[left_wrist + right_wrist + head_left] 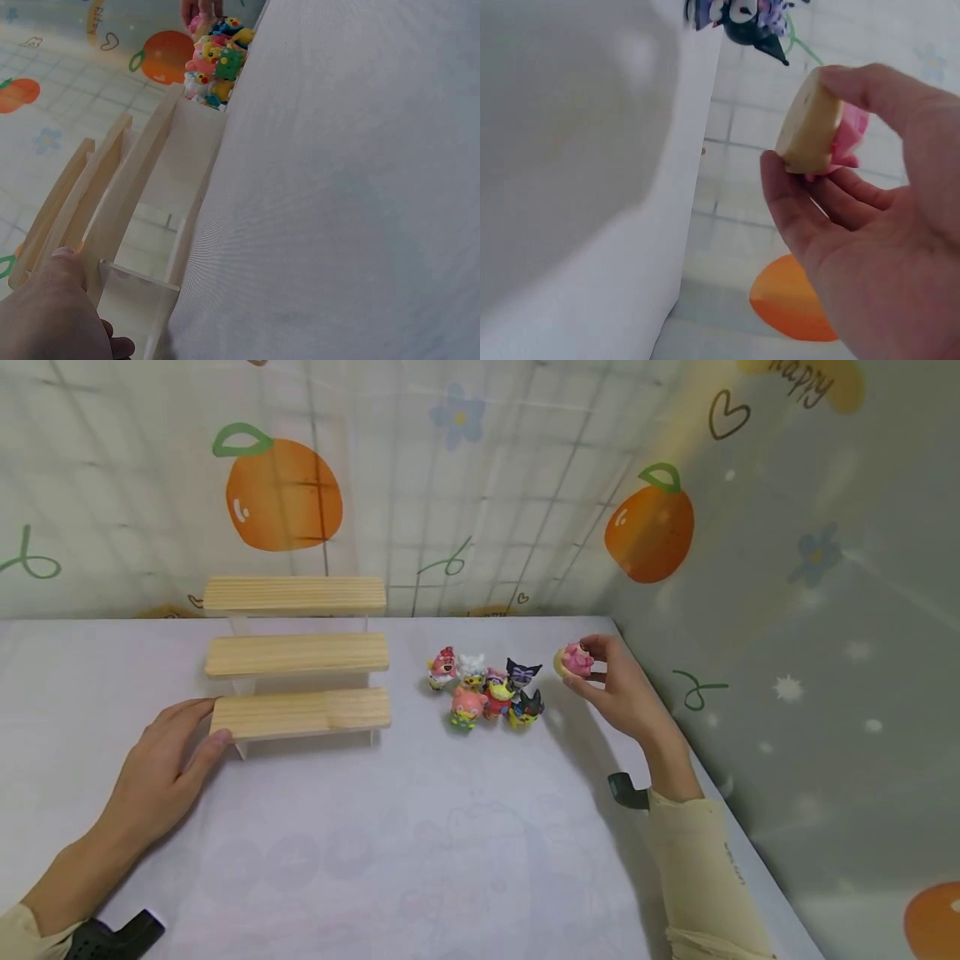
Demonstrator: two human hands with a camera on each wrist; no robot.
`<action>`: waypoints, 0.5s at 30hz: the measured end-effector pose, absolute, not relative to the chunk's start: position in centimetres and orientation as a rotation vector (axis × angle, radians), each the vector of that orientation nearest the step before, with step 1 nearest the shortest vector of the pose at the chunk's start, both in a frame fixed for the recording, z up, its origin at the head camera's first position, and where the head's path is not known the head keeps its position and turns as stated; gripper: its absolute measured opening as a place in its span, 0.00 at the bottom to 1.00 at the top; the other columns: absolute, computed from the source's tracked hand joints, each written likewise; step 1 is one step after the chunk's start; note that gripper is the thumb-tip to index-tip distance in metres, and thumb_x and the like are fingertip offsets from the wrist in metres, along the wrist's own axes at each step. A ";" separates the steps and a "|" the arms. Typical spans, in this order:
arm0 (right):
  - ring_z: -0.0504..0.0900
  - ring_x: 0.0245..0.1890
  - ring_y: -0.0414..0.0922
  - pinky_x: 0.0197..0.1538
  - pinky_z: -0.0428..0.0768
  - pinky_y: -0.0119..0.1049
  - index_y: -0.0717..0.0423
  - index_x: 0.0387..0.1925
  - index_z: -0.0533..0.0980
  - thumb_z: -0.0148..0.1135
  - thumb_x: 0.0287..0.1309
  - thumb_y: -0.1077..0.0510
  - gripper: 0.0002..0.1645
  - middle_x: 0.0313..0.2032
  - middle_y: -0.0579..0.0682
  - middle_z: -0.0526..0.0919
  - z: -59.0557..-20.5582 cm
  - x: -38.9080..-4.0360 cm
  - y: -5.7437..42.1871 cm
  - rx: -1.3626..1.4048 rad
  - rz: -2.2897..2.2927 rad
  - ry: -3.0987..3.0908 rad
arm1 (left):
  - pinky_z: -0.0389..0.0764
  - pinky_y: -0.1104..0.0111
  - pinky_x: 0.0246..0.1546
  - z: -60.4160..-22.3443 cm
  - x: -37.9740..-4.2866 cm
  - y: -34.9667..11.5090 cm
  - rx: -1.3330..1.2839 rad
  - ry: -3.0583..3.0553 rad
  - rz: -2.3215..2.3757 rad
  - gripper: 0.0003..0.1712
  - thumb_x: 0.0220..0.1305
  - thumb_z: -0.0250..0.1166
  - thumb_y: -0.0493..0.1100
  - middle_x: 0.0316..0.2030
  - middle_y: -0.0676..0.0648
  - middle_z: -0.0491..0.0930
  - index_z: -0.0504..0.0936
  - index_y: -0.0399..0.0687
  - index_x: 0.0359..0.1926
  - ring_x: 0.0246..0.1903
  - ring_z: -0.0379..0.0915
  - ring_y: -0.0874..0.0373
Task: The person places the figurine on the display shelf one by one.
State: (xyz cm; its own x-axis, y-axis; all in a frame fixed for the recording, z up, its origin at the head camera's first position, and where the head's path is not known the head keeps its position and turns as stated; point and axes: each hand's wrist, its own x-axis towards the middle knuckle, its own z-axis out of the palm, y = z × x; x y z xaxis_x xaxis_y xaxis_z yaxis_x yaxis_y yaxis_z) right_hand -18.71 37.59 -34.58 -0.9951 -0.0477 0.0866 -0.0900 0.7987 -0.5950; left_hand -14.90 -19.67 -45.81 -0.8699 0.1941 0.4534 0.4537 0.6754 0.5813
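Nearest to the head camera, at the bottom left, is a black plastic device [112,937] worn on the left wrist, over a cream sleeve. Beyond it, the left hand [163,766] holds, between thumb and fingers, the left end of a three-step stand [300,656] of pale wooden boards on white supports. I judge that this grip is for steadying the stand; as it takes only the end, the tops of the boards are free.

To the right of the stand, a group of small, bright-coloured toy figures [498,693] is gathered closely, probably so that all are within easy reach. Pink, white, red, yellow and black parts can be seen.

Further right, the right hand [624,689] pinches a small pink figure with a round cream base [576,660], above the bench and near the group. Thumb and fingertips hold it by the rim of the base, perhaps in order to leave the flat underside uncovered.

All this is on a white bench [420,852] with a slightly wrinkled cover. Behind and at the right hangs a pale sheet [525,485], printed with oranges, blue flowers and hearts; a grid shows through its back part.
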 end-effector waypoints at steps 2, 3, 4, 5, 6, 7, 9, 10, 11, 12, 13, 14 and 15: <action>0.70 0.70 0.59 0.69 0.74 0.58 0.61 0.73 0.59 0.71 0.69 0.55 0.41 0.69 0.62 0.70 -34.7 -18.8 37.3 0.120 0.956 -2.897 | 0.62 0.35 0.68 -45.9 -15.0 -19.7 -0.508 -2.532 -1.025 0.28 0.80 0.59 0.47 0.66 0.29 0.74 0.72 0.34 0.71 0.67 0.66 0.30; 0.71 0.69 0.59 0.68 0.75 0.58 0.62 0.72 0.60 0.72 0.68 0.56 0.41 0.68 0.62 0.71 -34.8 -18.7 37.1 0.127 0.944 -2.884 | 0.62 0.35 0.67 -45.9 -15.0 -19.7 -0.508 -2.533 -1.026 0.28 0.80 0.59 0.47 0.66 0.29 0.74 0.72 0.35 0.71 0.67 0.66 0.30; 0.72 0.68 0.59 0.67 0.76 0.58 0.61 0.71 0.62 0.72 0.67 0.55 0.40 0.67 0.62 0.73 -34.8 -18.7 36.9 0.133 0.931 -2.870 | 0.62 0.34 0.67 -46.0 -15.0 -19.7 -0.507 -2.536 -1.028 0.28 0.80 0.59 0.47 0.66 0.29 0.74 0.71 0.35 0.72 0.67 0.66 0.29; 0.73 0.67 0.59 0.66 0.77 0.58 0.61 0.70 0.63 0.72 0.67 0.55 0.39 0.66 0.62 0.74 -34.8 -18.7 36.7 0.142 0.919 -2.854 | 0.62 0.34 0.67 -46.0 -15.0 -19.7 -0.507 -2.538 -1.028 0.29 0.80 0.59 0.47 0.66 0.29 0.73 0.71 0.35 0.72 0.67 0.66 0.29; 0.74 0.66 0.58 0.65 0.78 0.57 0.61 0.70 0.63 0.73 0.66 0.55 0.39 0.65 0.61 0.75 -34.8 -18.7 36.5 0.153 0.907 -2.836 | 0.62 0.34 0.67 -46.0 -15.1 -19.7 -0.508 -2.541 -1.028 0.29 0.80 0.59 0.47 0.66 0.29 0.73 0.71 0.35 0.72 0.67 0.66 0.29; 0.75 0.65 0.58 0.64 0.79 0.57 0.61 0.69 0.64 0.73 0.66 0.55 0.38 0.64 0.61 0.76 -34.7 -18.6 36.2 0.163 0.893 -2.820 | 0.62 0.34 0.66 -46.0 -15.1 -19.6 -0.507 -2.541 -1.027 0.29 0.80 0.59 0.48 0.66 0.29 0.73 0.71 0.35 0.72 0.67 0.66 0.29; 0.76 0.64 0.56 0.63 0.80 0.57 0.60 0.68 0.66 0.74 0.64 0.55 0.37 0.62 0.59 0.78 -34.3 -18.6 35.7 0.188 0.888 -2.783 | 0.63 0.33 0.65 -46.0 -15.1 -19.6 -0.503 -2.539 -1.021 0.29 0.80 0.59 0.48 0.66 0.29 0.74 0.72 0.35 0.71 0.67 0.66 0.30; 0.77 0.64 0.55 0.63 0.80 0.56 0.59 0.67 0.66 0.75 0.64 0.54 0.37 0.62 0.58 0.78 -34.1 -18.6 35.3 0.195 0.887 -2.769 | 0.63 0.34 0.65 -46.0 -15.1 -19.6 -0.502 -2.530 -1.023 0.28 0.79 0.59 0.47 0.66 0.29 0.74 0.72 0.35 0.71 0.67 0.67 0.30; 0.77 0.63 0.54 0.63 0.80 0.56 0.58 0.67 0.67 0.76 0.63 0.55 0.37 0.61 0.57 0.78 -33.8 -18.7 34.9 0.203 0.890 -2.754 | 0.64 0.34 0.64 -46.0 -15.1 -19.7 -0.502 -2.519 -1.028 0.28 0.79 0.59 0.47 0.66 0.30 0.74 0.72 0.35 0.71 0.67 0.67 0.30; 0.77 0.63 0.53 0.63 0.80 0.55 0.57 0.66 0.68 0.76 0.62 0.54 0.37 0.61 0.56 0.79 -33.5 -18.7 34.4 0.209 0.894 -2.742 | 0.64 0.34 0.64 -46.0 -15.1 -19.7 -0.503 -2.508 -1.032 0.27 0.79 0.59 0.46 0.65 0.30 0.75 0.73 0.35 0.70 0.67 0.67 0.31; 0.77 0.63 0.52 0.63 0.80 0.55 0.57 0.66 0.68 0.77 0.61 0.54 0.37 0.61 0.55 0.79 -33.1 -18.8 33.9 0.217 0.894 -2.732 | 0.64 0.35 0.64 -46.1 -15.2 -19.7 -0.505 -2.497 -1.037 0.26 0.79 0.59 0.45 0.65 0.30 0.75 0.73 0.35 0.70 0.66 0.67 0.31; 0.77 0.63 0.52 0.62 0.81 0.54 0.57 0.66 0.69 0.78 0.60 0.54 0.38 0.61 0.55 0.79 -32.8 -18.9 33.4 0.229 0.898 -2.723 | 0.64 0.35 0.63 -46.2 -15.2 -19.8 -0.507 -2.487 -1.041 0.25 0.79 0.59 0.44 0.65 0.31 0.75 0.74 0.35 0.69 0.66 0.67 0.31; 0.77 0.63 0.51 0.62 0.81 0.54 0.57 0.65 0.69 0.78 0.60 0.54 0.37 0.60 0.55 0.79 -32.5 -18.9 32.8 0.240 0.897 -2.718 | 0.64 0.35 0.63 -46.2 -15.3 -19.8 -0.509 -2.478 -1.048 0.25 0.79 0.59 0.44 0.65 0.31 0.75 0.74 0.35 0.69 0.66 0.67 0.31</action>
State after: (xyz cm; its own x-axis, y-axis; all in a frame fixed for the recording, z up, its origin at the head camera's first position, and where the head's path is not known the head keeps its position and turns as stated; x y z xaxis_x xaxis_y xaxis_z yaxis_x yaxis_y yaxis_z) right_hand -18.93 32.77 -32.49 -0.9502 -0.0720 0.3032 -0.2382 0.7949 -0.5581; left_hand -15.26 -19.83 -46.22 -0.8532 0.1728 0.4922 0.4734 0.6525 0.5916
